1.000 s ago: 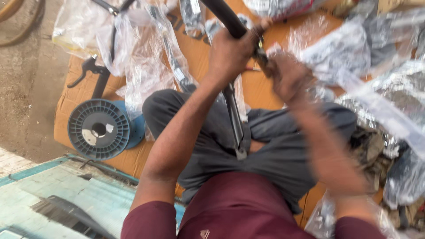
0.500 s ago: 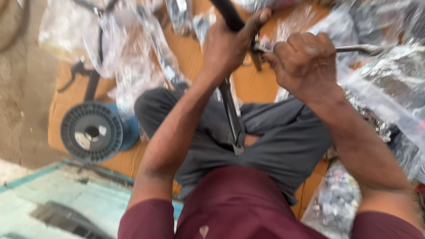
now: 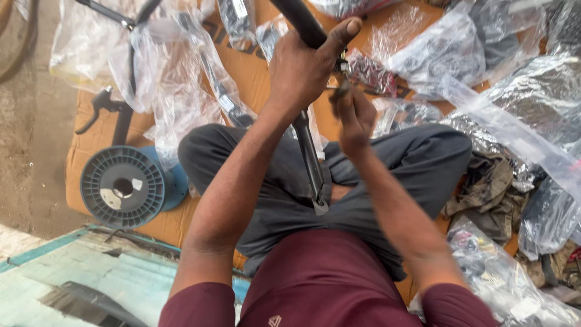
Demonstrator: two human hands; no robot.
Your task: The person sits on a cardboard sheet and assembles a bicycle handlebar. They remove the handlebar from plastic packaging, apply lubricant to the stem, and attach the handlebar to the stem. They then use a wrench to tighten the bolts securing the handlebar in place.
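Observation:
I sit cross-legged on brown cardboard (image 3: 254,66). My left hand (image 3: 305,66) is wrapped around a black tubular metal part (image 3: 299,21) that runs from the top of the view down between my knees, ending in a grey metal end (image 3: 319,203) on my lap. My right hand (image 3: 354,115) sits just right of the tube, fingers pinched on a small metal tool or fitting (image 3: 340,91) at the tube's side; what it is stays unclear.
A blue-grey plastic spool (image 3: 124,186) lies at my left. Clear plastic bags (image 3: 175,91) with black bike parts cover the cardboard left, top and right. A black brake lever (image 3: 100,106) lies left. Dirty rags (image 3: 487,194) sit by my right knee.
My right hand has pulled back from the upper right to just beside the tube and closed on the small fitting. My left hand has stayed on the tube.

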